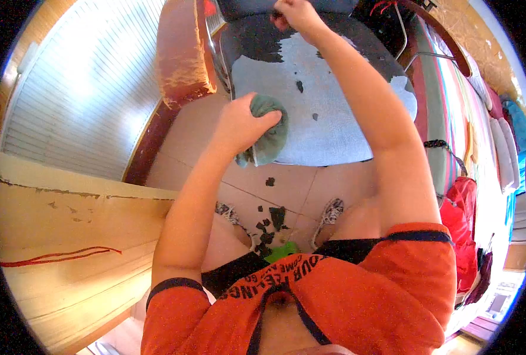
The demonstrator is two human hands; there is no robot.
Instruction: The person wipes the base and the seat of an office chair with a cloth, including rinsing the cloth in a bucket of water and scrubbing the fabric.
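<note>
In front of me stands a chair whose seat has dark covering peeling away from a pale grey-blue backing. My left hand is closed round a bunched green cloth at the seat's front left corner. At the far end of the seat, beside the backrest, my right hand has its fingers curled together. Whatever those fingers hold is too small and dark to make out. Dark covering still clings along the far part of the seat, and a loose flake lies on the pale area.
Dark scraps litter the tiled floor between my shoes, near a green object. A worn brown armrest-like piece stands at the left. A wooden surface is near my left arm. Striped fabric and a red cloth lie right.
</note>
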